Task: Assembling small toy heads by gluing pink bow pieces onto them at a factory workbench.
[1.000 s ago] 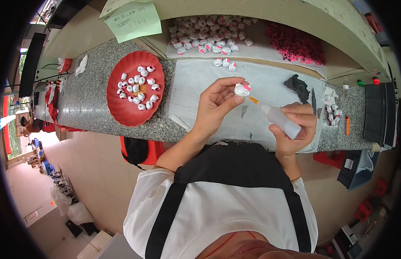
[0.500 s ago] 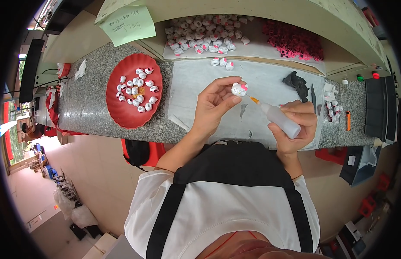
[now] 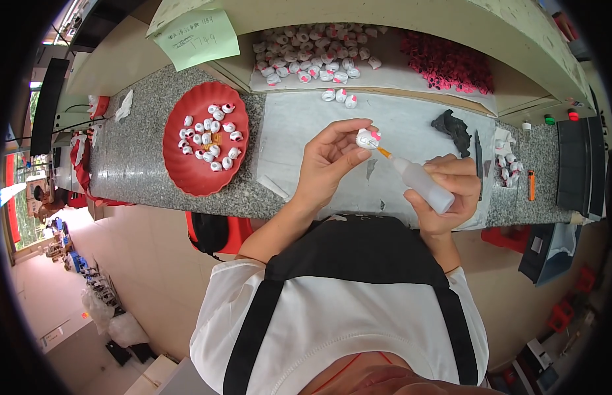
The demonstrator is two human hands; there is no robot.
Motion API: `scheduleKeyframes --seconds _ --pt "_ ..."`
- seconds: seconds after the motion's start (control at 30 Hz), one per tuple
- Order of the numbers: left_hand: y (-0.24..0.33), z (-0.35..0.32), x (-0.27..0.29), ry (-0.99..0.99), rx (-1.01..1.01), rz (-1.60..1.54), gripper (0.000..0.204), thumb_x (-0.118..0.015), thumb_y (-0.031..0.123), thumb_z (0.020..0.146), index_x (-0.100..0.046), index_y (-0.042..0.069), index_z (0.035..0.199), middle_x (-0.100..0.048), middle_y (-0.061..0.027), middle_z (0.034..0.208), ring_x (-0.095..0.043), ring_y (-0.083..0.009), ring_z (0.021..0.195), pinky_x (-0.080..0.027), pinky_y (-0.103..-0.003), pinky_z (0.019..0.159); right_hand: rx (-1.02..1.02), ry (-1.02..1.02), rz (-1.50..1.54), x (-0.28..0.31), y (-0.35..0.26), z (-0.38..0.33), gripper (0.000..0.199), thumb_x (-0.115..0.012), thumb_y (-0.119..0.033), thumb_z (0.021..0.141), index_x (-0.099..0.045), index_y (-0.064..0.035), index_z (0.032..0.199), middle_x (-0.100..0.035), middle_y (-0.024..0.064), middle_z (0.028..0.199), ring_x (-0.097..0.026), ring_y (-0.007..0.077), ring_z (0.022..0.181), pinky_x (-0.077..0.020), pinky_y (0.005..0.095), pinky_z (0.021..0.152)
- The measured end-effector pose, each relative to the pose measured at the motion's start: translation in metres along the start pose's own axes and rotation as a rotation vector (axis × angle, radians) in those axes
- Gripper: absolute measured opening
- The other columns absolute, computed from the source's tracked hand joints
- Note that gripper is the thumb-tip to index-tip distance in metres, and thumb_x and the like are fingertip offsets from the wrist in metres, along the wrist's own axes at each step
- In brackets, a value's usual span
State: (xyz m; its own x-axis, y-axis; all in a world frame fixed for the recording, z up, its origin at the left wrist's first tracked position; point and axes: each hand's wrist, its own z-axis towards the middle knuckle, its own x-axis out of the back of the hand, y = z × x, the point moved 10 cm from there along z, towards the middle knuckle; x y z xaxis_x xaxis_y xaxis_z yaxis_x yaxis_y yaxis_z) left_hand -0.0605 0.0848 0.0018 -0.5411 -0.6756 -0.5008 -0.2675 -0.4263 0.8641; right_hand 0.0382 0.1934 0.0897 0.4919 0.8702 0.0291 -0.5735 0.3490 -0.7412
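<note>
Between thumb and fingers, my left hand (image 3: pixel 329 158) pinches a small white figurine head (image 3: pixel 366 139) with a pink patch on its upper right side. My right hand (image 3: pixel 454 191) is wrapped round a translucent squeeze bottle (image 3: pixel 424 184) with an orange nozzle. The bottle's thin tip meets or nearly meets the front of the white piece; contact is too fine to tell. Beneath both hands lies a pale sheet (image 3: pixel 299 131) on the worktop. Three similar white and pink pieces (image 3: pixel 341 97) rest at the sheet's far edge.
A red scalloped tray (image 3: pixel 177 171) on the left holds several small white pieces. Under the shelf (image 3: pixel 385 13) sit many white pieces and a heap of pink parts (image 3: pixel 447 62). To the right are a crumpled black cloth (image 3: pixel 452 131), an orange lighter (image 3: pixel 532 185) and a dark bin (image 3: pixel 578 168).
The bottle and my right hand have shifted slightly left, bringing the nozzle tip onto or closer to the white piece. My left hand has moved very slightly right.
</note>
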Motion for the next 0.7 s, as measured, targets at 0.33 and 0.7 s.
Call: scheduleKeyframes --seconds 0.33,0.7 --pt "0.013 -0.002 -0.003 -0.038 -0.175 0.274 0.033 -0.053 -0.008 0.069 -0.047 -0.002 0.101 -0.047 -0.0097 0.1 -0.046 -0.0159 0.094 -0.036 -0.027 0.082 0.065 -0.042 0.026 -0.005 -0.003 0.002 0.045 -0.072 0.001 0.052 -0.044 -0.0054 0.087 -0.046 0.0098 0.081 -0.05 0.0151 0.059 -0.0414 0.0235 0.051" --pt "0.014 -0.003 -0.003 -0.043 -0.187 0.364 0.033 -0.053 -0.008 0.069 -0.049 -0.001 0.101 -0.046 -0.0099 0.102 -0.045 -0.0163 0.095 -0.036 -0.028 0.082 0.046 -0.062 0.013 -0.004 -0.004 0.002 0.042 -0.07 0.004 0.052 -0.046 -0.0049 0.085 -0.046 0.0101 0.08 -0.049 0.0145 0.059 -0.0402 0.0233 0.05"
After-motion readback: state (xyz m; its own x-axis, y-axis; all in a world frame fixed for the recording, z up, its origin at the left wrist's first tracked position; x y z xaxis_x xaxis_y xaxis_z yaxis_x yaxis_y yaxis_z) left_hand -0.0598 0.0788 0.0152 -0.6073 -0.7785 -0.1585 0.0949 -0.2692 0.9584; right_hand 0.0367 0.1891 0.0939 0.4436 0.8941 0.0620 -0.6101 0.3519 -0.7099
